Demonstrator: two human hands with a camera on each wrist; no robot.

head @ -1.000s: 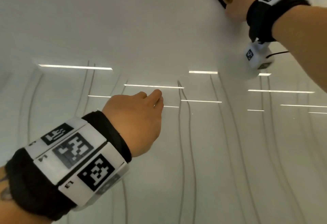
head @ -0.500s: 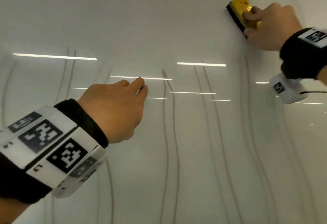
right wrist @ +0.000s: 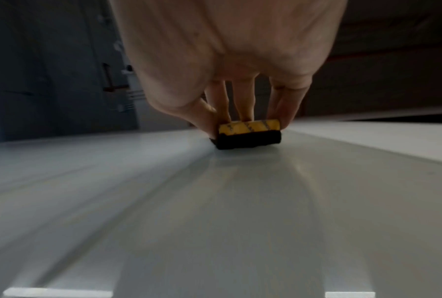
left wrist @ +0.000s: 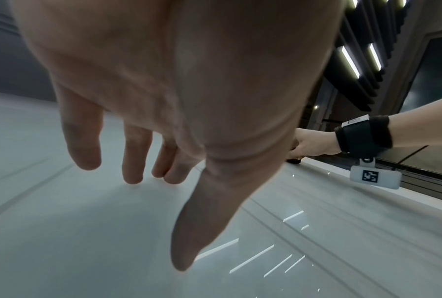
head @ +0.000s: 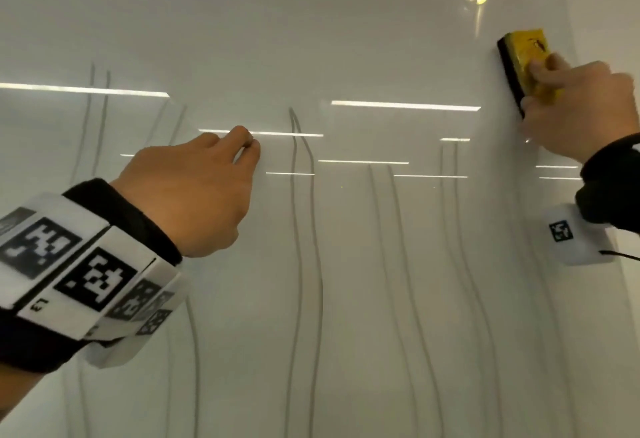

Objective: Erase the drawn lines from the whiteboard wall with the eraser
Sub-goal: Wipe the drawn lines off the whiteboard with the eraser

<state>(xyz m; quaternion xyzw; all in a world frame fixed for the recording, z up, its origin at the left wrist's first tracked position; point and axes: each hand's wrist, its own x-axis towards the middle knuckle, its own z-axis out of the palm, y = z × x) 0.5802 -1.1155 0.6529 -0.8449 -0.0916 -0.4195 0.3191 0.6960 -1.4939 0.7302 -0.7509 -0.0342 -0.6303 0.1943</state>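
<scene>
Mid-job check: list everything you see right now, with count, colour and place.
whiteboard wall: one, glossy white, fills the head view.
drawn lines: many, grey, wavy verticals across the lower board.
eraser: one, yellow top with black pad, pad against the board, upper right.
wrist trackers: two, white with black markers, one per wrist.
left hand: fingers relaxed, holds nothing, close to the board.
right hand: grips the eraser.

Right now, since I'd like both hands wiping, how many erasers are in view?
1. The eraser is in the right hand, flat against the board at upper right. The left hand holds none; another could lie out of view.
</scene>
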